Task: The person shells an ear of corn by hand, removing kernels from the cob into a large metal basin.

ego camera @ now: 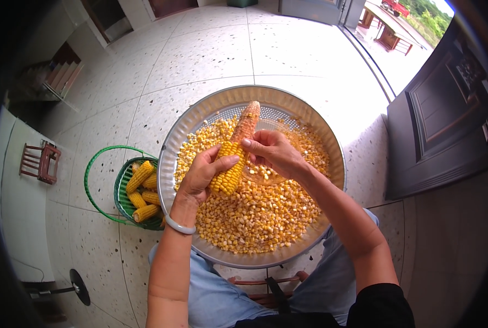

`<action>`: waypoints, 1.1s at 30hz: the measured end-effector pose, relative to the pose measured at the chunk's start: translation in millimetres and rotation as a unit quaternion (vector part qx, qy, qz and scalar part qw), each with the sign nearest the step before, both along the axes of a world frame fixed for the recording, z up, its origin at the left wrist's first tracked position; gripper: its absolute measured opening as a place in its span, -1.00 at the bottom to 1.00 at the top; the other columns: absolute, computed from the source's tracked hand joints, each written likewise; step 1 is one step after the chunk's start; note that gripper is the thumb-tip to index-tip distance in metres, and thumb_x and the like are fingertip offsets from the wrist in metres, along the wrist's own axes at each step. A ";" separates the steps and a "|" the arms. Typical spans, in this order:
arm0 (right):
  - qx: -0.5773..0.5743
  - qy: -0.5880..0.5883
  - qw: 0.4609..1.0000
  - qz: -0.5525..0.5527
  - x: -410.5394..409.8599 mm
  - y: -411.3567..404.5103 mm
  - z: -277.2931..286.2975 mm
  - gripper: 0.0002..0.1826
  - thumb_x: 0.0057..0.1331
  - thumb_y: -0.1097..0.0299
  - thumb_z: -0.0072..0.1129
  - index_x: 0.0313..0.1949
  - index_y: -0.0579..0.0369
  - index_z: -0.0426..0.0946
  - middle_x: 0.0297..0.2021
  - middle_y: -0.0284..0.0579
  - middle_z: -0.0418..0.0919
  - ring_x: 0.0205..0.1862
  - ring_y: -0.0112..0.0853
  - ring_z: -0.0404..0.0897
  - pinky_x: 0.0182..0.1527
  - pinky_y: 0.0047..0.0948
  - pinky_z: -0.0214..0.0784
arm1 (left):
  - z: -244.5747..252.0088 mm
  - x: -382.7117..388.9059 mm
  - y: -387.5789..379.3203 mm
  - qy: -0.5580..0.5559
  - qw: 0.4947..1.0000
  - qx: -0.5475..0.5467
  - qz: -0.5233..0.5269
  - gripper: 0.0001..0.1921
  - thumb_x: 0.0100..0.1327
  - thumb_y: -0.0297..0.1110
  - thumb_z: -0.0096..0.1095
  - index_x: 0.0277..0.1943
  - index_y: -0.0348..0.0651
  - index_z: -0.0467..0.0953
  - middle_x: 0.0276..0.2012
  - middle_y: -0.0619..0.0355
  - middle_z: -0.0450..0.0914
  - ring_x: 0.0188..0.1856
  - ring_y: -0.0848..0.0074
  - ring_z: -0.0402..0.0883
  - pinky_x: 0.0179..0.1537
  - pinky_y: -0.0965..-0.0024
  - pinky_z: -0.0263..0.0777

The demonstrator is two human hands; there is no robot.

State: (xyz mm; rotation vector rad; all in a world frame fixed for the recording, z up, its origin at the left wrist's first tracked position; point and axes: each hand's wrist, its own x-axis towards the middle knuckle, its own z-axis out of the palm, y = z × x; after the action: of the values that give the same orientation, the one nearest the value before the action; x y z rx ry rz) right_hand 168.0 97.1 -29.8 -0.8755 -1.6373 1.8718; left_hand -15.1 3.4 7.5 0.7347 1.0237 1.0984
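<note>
A partly shelled corn cob (247,123) is tilted over a large round metal pan. Its upper half is bare and pinkish; rows of yellow kernels (229,176) cover the lower half. My left hand (203,170) grips the kernel-covered end, thumb across the front. At the border between bare cob and kernels, my right hand (274,151) pinches the cob's right side with its thumb and curled fingers. Beneath both hands, loose corn kernels (260,217) lie thickly in the metal pan (168,164). A clear round dish (264,179) rests among them, partly hidden by my right hand.
Left of the pan stands a green plastic basket (90,192) holding several corn cobs (140,176). A small wooden chair (43,162) is farther left on the speckled tile floor (203,49). Dark doors (437,110) frame an opening at the right.
</note>
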 end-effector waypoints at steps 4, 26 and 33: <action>0.040 -0.013 0.999 -0.026 -4.3 -11.2 10.7 -0.56 0.44 0.00 0.04 -0.23 0.22 0.49 -0.49 -0.31 0.49 -0.45 -0.63 0.45 -0.41 -0.62 0.32 | -7.1 1.1 -0.3 0.007 0.999 0.033 0.003 -0.61 0.23 -0.40 0.34 0.07 -0.36 0.44 -0.14 0.14 0.60 -0.18 0.60 0.62 -0.16 0.52 0.57; -0.031 0.108 0.988 -0.106 -11.9 -7.3 -22.3 -0.51 0.52 -0.08 -0.26 -0.19 0.15 0.37 -0.50 -0.31 0.37 -0.49 -0.61 0.38 -0.45 -0.59 0.26 | -5.2 14.8 3.5 -0.001 0.999 0.027 0.038 -0.49 0.24 -0.33 0.33 0.18 -0.38 0.35 -0.10 0.09 0.57 -0.15 0.55 0.61 -0.13 0.51 0.55; -0.031 -0.005 0.994 -0.101 -6.8 -9.5 7.0 -0.51 0.43 -0.11 -0.01 -0.15 0.17 0.43 -0.39 -0.33 0.43 -0.42 -0.61 0.43 -0.38 -0.63 0.35 | -11.8 3.1 4.1 -0.032 0.996 -0.024 0.076 -0.25 0.17 -0.25 0.40 0.30 -0.43 0.15 -0.01 0.00 0.51 0.00 0.45 0.57 -0.04 0.45 0.54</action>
State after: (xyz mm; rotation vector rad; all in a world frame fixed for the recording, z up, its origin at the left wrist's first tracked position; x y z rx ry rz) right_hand 161.2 87.5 -22.8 -1.0362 -1.4449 1.7879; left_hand -11.9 7.5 -4.3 0.5868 1.0616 1.2173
